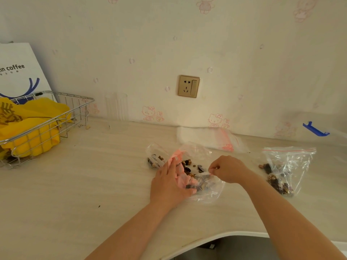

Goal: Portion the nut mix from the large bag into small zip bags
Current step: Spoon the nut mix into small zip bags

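A small clear zip bag (pixel 208 190) with nut mix in it lies on the table in the middle. My left hand (pixel 169 182) has its fingers reaching into that bag's mouth among the nuts. My right hand (pixel 228 169) pinches the bag's upper edge. Behind them lies another clear bag (pixel 195 152) with loose nuts (pixel 187 163) at its front. A small filled bag (pixel 155 156) lies to the left. The large zip bag (pixel 287 166) with nut mix stands at the right.
A stack of unused zip bags (pixel 216 138) with red strips lies by the wall. A wire basket (pixel 47 117) with yellow bags sits far left, a white coffee bag (pixel 16 72) behind it. A clear cup (pixel 116 106) stands at the wall; a blue clip (pixel 315 129) at right.
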